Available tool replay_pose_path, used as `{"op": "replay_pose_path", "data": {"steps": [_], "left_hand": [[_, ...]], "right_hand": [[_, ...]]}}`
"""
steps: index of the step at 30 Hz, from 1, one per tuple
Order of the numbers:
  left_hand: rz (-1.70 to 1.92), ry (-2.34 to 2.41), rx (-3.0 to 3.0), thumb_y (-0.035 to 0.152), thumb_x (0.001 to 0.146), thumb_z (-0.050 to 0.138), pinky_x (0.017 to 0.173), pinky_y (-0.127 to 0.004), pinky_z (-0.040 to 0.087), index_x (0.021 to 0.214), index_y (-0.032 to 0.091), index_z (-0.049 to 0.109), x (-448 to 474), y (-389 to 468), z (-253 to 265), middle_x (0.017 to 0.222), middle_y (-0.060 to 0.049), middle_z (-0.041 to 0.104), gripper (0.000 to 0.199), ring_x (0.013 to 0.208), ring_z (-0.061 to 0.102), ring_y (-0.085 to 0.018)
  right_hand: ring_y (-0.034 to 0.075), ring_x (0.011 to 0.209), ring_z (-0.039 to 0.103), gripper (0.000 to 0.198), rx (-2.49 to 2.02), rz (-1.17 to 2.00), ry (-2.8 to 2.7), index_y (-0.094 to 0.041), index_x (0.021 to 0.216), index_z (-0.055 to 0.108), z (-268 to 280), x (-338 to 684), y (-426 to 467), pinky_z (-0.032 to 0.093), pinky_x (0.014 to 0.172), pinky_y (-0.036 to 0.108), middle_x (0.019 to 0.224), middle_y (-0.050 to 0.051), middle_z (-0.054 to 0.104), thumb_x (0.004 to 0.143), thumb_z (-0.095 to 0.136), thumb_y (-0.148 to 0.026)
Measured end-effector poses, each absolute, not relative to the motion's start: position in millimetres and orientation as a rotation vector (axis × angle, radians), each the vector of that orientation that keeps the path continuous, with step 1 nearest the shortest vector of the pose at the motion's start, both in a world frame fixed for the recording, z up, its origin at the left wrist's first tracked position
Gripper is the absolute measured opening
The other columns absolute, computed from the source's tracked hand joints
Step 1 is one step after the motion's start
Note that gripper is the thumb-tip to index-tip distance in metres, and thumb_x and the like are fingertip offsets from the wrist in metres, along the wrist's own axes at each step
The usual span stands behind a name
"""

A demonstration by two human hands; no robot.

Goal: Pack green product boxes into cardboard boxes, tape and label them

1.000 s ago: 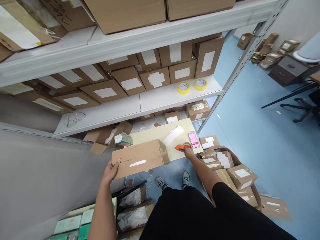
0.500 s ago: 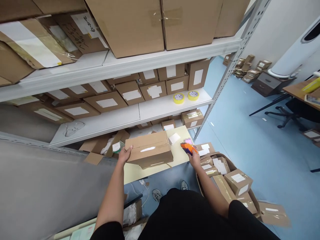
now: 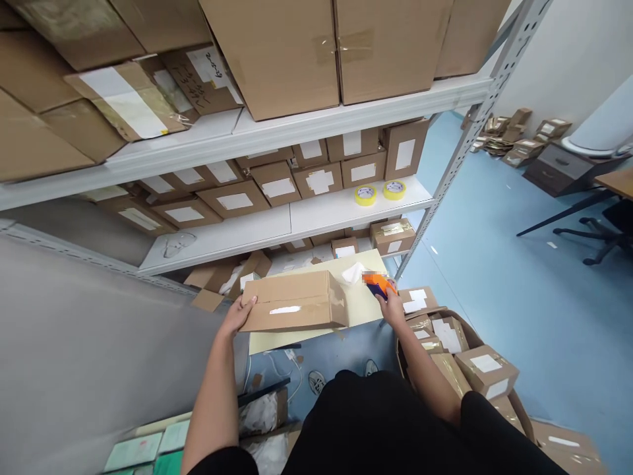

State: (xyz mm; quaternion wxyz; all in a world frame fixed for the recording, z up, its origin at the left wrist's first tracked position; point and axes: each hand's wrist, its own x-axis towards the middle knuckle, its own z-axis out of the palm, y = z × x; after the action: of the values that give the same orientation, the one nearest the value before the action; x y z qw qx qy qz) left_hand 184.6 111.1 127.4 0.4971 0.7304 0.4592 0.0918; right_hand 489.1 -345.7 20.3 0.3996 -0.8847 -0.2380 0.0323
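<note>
A long brown cardboard box (image 3: pixel 291 313) lies on a small pale yellow table (image 3: pixel 277 341), with a white strip on its seamed upper face. My left hand (image 3: pixel 238 316) grips the box's left end, thumb on top and fingers underneath, mostly hidden. My right hand (image 3: pixel 393 305) is closed around an orange and dark purple tape dispenser (image 3: pixel 378 285), held over the table's right side, apart from the box. Part of the dispenser's tip is blurred out. Just left of it lies a crumpled white piece (image 3: pixel 354 273), paper or plastic.
Metal shelving (image 3: pixel 321 227) stands in front, filled with labelled cartons. Two yellow tape rolls (image 3: pixel 365 194) and clear glasses (image 3: pixel 179 244) sit on its middle shelf. An open carton (image 3: pixel 212 290) is at left. A large container of boxes (image 3: pixel 475 363) stands beside my right arm.
The box has tilted, so its near side no longer shows as it did. My right hand still holds the tape dispenser. The whole view has shifted slightly left.
</note>
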Motion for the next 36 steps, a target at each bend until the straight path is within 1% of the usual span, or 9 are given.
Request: {"op": "replay_pose_path", "data": {"steps": [4,6,9,16,21,25,28,32,36], "left_hand": [[0.237,1.105,1.727,0.058,0.085,0.074,0.081,-0.035,0.063,0.126,0.018,0.062,177,92,114,0.116,-0.013,0.078,0.059,0.098,0.076,-0.026],[0.252,1.134,1.739,0.06,0.082,0.076,0.082,-0.036,0.063,0.124,0.017,0.063,179,88,105,0.113,-0.013,0.078,0.062,0.098,0.076,-0.026],[0.254,1.192,1.791,0.061,0.08,0.077,0.084,-0.037,0.062,0.12,0.014,0.064,184,90,95,0.109,-0.014,0.079,0.063,0.098,0.076,-0.028],[0.191,1.245,1.963,0.056,0.088,0.066,0.096,-0.039,0.056,0.123,0.014,0.065,194,104,92,0.119,-0.016,0.076,0.055,0.109,0.073,-0.032],[0.134,1.243,2.065,0.055,0.092,0.06,0.1,-0.04,0.053,0.133,0.013,0.06,193,102,92,0.129,-0.02,0.072,0.059,0.118,0.07,-0.033],[0.11,1.263,2.111,0.054,0.094,0.059,0.1,-0.041,0.052,0.136,0.015,0.058,196,92,97,0.128,-0.018,0.073,0.058,0.118,0.07,-0.034],[0.106,1.258,2.121,0.053,0.093,0.061,0.101,-0.042,0.051,0.136,0.014,0.058,195,86,104,0.128,-0.021,0.073,0.058,0.119,0.069,-0.035],[0.108,1.196,2.105,0.05,0.092,0.063,0.102,-0.041,0.051,0.139,0.014,0.057,169,86,102,0.131,-0.021,0.071,0.06,0.121,0.068,-0.035],[0.133,1.225,2.042,0.048,0.093,0.061,0.101,-0.042,0.051,0.14,0.014,0.056,120,87,85,0.131,-0.019,0.072,0.057,0.122,0.068,-0.035]], "right_hand": [[0.03,0.087,0.065,0.028,-2.213,0.129,-0.557,-0.021,0.108,0.063,33,494,-339,0.052,0.078,0.04,0.096,0.012,0.069,0.093,0.056,-0.043],[0.029,0.083,0.065,0.028,-2.203,0.137,-0.566,-0.021,0.105,0.063,38,494,-337,0.052,0.077,0.04,0.092,0.011,0.069,0.094,0.055,-0.046],[0.031,0.083,0.065,0.03,-2.181,0.113,-0.569,-0.021,0.103,0.063,46,493,-338,0.052,0.077,0.043,0.091,0.012,0.069,0.093,0.055,-0.048],[0.031,0.08,0.064,0.03,-2.103,0.157,-0.648,-0.023,0.105,0.063,73,482,-337,0.051,0.076,0.043,0.091,0.011,0.07,0.094,0.055,-0.049],[0.029,0.085,0.064,0.034,-2.03,0.267,-0.808,-0.023,0.113,0.061,102,464,-313,0.05,0.078,0.04,0.093,0.009,0.07,0.096,0.054,-0.051],[0.027,0.087,0.062,0.035,-1.915,0.291,-0.884,-0.023,0.114,0.061,122,443,-280,0.049,0.078,0.038,0.096,0.007,0.07,0.096,0.056,-0.053],[0.026,0.085,0.062,0.035,-1.852,0.306,-0.889,-0.023,0.114,0.061,134,428,-259,0.049,0.077,0.036,0.097,0.007,0.07,0.096,0.057,-0.053],[0.026,0.084,0.062,0.033,-1.851,0.332,-0.874,-0.023,0.11,0.063,144,416,-248,0.049,0.075,0.036,0.095,0.006,0.07,0.095,0.058,-0.052],[0.027,0.089,0.064,0.035,-1.83,0.318,-0.799,-0.023,0.112,0.062,144,412,-252,0.051,0.077,0.036,0.099,0.007,0.071,0.094,0.06,-0.053]]}}
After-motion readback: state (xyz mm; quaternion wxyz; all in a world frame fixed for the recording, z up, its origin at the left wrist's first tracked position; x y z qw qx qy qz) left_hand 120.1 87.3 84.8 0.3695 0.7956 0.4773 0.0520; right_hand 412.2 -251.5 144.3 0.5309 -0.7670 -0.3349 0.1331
